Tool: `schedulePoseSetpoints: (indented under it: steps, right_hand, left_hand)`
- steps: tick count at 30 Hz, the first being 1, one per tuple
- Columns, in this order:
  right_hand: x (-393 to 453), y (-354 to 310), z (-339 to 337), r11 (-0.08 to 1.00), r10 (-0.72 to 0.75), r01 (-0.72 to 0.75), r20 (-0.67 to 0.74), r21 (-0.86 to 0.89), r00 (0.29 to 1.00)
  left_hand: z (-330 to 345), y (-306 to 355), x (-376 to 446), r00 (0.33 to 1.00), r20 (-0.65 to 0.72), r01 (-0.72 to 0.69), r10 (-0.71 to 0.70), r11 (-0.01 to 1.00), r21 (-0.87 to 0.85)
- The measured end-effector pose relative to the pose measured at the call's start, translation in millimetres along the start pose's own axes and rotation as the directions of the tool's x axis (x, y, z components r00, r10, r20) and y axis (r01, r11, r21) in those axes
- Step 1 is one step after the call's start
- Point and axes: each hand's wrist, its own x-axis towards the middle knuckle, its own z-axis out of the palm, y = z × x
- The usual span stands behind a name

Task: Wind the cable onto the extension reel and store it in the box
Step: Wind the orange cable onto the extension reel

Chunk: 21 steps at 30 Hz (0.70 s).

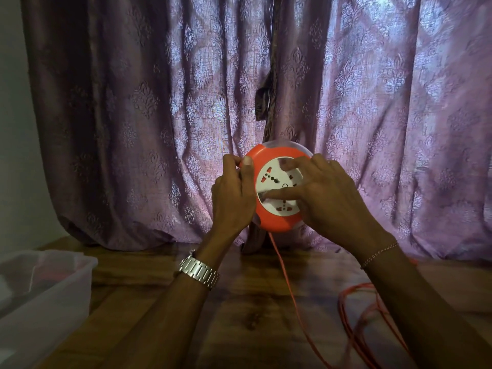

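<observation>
I hold a round orange extension reel with a white socket face upright in the air above the wooden table. My left hand grips its left rim, thumb over the front edge. My right hand lies across the white face, fingers pressed on it. An orange cable drops from the reel's bottom and runs down across the table to loose loops at the right, partly hidden by my right forearm. A clear plastic box stands at the left edge of the table.
A purple patterned curtain hangs close behind the reel and reaches down to the table's back edge. A pale wall shows at the far left. The box holds something reddish, seen dimly through its wall.
</observation>
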Motion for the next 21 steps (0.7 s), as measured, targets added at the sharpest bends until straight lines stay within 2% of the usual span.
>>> schedulePoseSetpoints:
  steps: [8, 10, 15, 19, 21]
  right_hand:
    - [-1.7, -5.0, 4.8, 0.974, 0.218, -0.210, -0.096, 0.083, 0.971]
    - [-1.0, -6.1, 6.6, 0.970, 0.232, -0.217, -0.141, 0.114, 0.963]
    - [-0.1, -2.8, 6.8, 0.982, 0.183, -0.171, -0.183, 0.081, 0.966]
    - [0.0, 4.4, -0.1, 0.984, 0.023, 0.017, -0.223, 0.176, 0.975]
    - [-0.7, 6.9, -1.6, 0.973, -0.051, 0.084, -0.150, 0.217, 0.987]
  left_hand:
    - [0.8, -0.8, 0.7, 1.000, -0.015, 0.004, -0.004, 1.000, -0.002]
    - [1.3, -0.3, 0.4, 1.000, -0.011, 0.010, -0.010, 1.000, -0.006]
    - [1.5, -1.7, 0.1, 1.000, -0.012, 0.008, -0.008, 1.000, -0.008]
    - [0.7, -2.5, 1.6, 1.000, -0.022, 0.012, -0.012, 1.000, 0.000]
    - [0.2, -3.1, 2.3, 0.999, -0.028, 0.019, -0.018, 1.000, 0.011]
